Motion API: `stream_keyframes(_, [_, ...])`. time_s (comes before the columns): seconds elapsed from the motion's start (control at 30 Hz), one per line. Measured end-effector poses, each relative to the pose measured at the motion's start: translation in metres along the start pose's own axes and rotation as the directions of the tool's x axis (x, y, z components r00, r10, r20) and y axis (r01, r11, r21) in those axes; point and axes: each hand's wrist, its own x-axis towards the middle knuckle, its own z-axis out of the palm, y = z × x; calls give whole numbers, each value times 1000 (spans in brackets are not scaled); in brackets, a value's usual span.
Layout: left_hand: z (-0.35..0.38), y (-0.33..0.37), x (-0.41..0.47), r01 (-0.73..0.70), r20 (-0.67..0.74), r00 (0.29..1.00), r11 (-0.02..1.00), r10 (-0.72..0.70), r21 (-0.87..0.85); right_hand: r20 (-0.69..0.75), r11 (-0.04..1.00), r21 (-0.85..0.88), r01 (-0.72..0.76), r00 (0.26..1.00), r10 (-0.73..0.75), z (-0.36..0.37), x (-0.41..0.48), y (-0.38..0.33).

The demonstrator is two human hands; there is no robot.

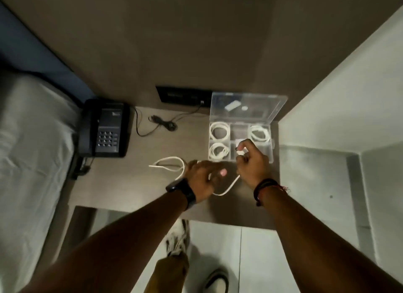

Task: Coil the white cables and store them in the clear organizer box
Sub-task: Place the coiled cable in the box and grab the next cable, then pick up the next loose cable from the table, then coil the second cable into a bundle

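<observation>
Coiling the last loose white cable point(226, 189), my right hand point(253, 161) pinched its plug, my left hand point(202, 175) loosely gathered slack; next I judged more loops before the clear plastic organizer box point(271, 153).

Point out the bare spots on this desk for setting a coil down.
Bare desk lies between the phone and the organizer box, in front of the black cord. Crowded: the near edge, where both hands work the loose cable.

We see a clear, glossy plastic organizer box point(241, 137) at centre right on a matt brown tabletop point(152, 183). The 3 coiled white cables point(219, 131) inside look smooth and rubbery. At left, the black telephone point(102, 129) is hard plastic with a dull sheen; the bed sheet point(32, 140) is wrinkled cloth.
</observation>
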Motion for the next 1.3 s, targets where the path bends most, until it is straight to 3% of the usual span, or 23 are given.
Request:
stream_keyframes(0.1, [-61, 60, -17, 105, 73, 994, 946, -87, -307, -57, 960, 261, -98, 992, 116, -69, 3, -84])
stream_keyframes(0.17, [-104, 99, -26, 66, 15, 998, 907, -65, -417, -40, 924, 369, -98, 992, 121, -116, 2, -139])
stream_keyframes(0.23, [-160, 142, -35, 9, -86, 994, 859, -61, -512, -27, 933, 359, -31, 999, 44, -167, -4, -196])
stream_keyframes(0.3, [-220, 181, -38, -59, -243, 965, 818, -101, -573, 28, 977, 183, 106, 993, -113, -212, -15, -248])
stream_keyframes(0.37, [-288, 217, -43, -145, -418, 900, 818, -125, -557, 136, 947, -122, 297, 950, -280, -251, -31, -300])
stream_keyframes(0.4, [-321, 233, -48, -175, -479, 870, 834, -118, -523, 156, 860, -326, 392, 920, -360, -264, -40, -323])
stream_keyframes(0.47, [-378, 263, -59, -228, -562, 824, 862, -78, -454, 95, 581, -659, 477, 820, -565, -283, -59, -368])
stream_keyframes(0.5, [-404, 278, -68, -256, -594, 802, 865, -58, -431, 54, 481, -735, 478, 749, -661, -290, -71, -391])
stream_keyframes(0.57, [-446, 303, -89, -319, -651, 759, 866, -10, -385, 30, 414, -747, 520, 649, -760, -302, -95, -438])
stream_keyframes(0.67, [-494, 333, -122, -413, -719, 691, 857, 74, -309, 78, 542, -480, 689, 650, -756, -317, -131, -496])
stream_keyframes(0.8, [-532, 358, -159, -475, -741, 640, 863, 205, -171, -5, 658, -161, 735, 667, -745, -339, -173, -548])
stream_keyframes(0.93, [-555, 381, -190, -546, -751, 583, 834, 311, -79, -5, 800, 157, 579, 811, -585, -357, -213, -583])
stream_keyframes(1.03, [-565, 394, -208, -576, -770, 538, 816, 343, -39, 239, 870, 307, 385, 854, -462, -370, -244, -593])
stream_keyframes(1.13, [-567, 406, -220, -613, -757, 516, 790, 401, 1, 404, 845, 427, 323, 768, -498, -371, -266, -599])
stream_keyframes(1.2, [-564, 414, -228, -657, -746, 515, 754, 422, -27, 380, 777, 531, 340, 724, -576, -367, -278, -604])
stream_keyframes(1.3, [-558, 424, -239, -713, -737, 529, 691, 421, -117, 284, 594, 739, 318, 652, -703, -363, -298, -614])
